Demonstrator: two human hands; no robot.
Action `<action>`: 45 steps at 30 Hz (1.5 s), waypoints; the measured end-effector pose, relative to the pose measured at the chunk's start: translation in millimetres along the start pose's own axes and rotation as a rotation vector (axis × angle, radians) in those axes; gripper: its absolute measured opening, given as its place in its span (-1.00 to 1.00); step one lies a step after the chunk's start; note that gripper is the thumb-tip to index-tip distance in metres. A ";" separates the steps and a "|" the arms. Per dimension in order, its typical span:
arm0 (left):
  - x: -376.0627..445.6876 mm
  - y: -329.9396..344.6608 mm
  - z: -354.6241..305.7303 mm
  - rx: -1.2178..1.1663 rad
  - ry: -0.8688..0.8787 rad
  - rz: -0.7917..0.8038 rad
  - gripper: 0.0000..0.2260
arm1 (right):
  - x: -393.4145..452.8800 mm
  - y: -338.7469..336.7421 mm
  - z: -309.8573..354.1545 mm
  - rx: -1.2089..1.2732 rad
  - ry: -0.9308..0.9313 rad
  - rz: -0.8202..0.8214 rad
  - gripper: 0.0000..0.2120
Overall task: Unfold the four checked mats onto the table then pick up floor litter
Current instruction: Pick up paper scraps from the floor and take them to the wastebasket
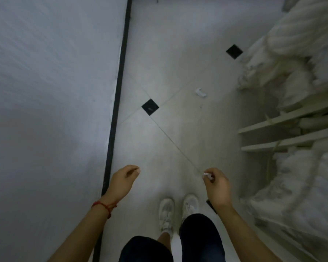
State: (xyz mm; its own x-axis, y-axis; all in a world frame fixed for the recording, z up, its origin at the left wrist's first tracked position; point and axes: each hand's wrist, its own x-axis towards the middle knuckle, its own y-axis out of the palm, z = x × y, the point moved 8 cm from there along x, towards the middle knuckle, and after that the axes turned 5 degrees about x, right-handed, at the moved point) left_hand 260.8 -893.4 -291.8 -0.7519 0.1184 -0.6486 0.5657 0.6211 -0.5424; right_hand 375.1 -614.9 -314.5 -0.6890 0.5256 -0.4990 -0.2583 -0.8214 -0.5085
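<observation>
- While the right hand hangs over the pale floor, its thumb and forefinger are curled together and pinch a small white scrap, which sticks out past the fingertips; the other fingers fold loosely under the palm.
- The left hand is held at the same height, palm turned inward, fingers loosely curled with thumb and forefinger tips close together; whether anything sits between them cannot be told.
- A red cord bracelet circles the left wrist.
- Below and between the hands stand two white shoes side by side, with dark shorts at the bottom edge of the view.
- Well ahead of the hands, a second white piece of litter lies on the floor tiles, near the pale heap at the right and beyond the nearer black diamond inlay.
- A farther black diamond inlay sits close to that heap.
- Along the left runs a white wall edged by a black strip.
- On the right, pale bundled cloth is piled around white shelves.
- The checked mats and the table are out of view.
</observation>
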 end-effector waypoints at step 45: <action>476.2 -41.7 -432.7 0.499 0.294 0.456 -0.75 | 374.4 -42.3 188.4 0.407 0.534 -0.383 -0.89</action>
State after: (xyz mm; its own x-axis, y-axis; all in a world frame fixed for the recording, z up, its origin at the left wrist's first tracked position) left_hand -267.4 -527.6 -347.0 -0.4253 0.5267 -0.7360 0.8778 0.0422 -0.4771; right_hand 0.5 -425.1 -347.6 -0.1081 0.7405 -0.6633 -0.7124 -0.5231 -0.4678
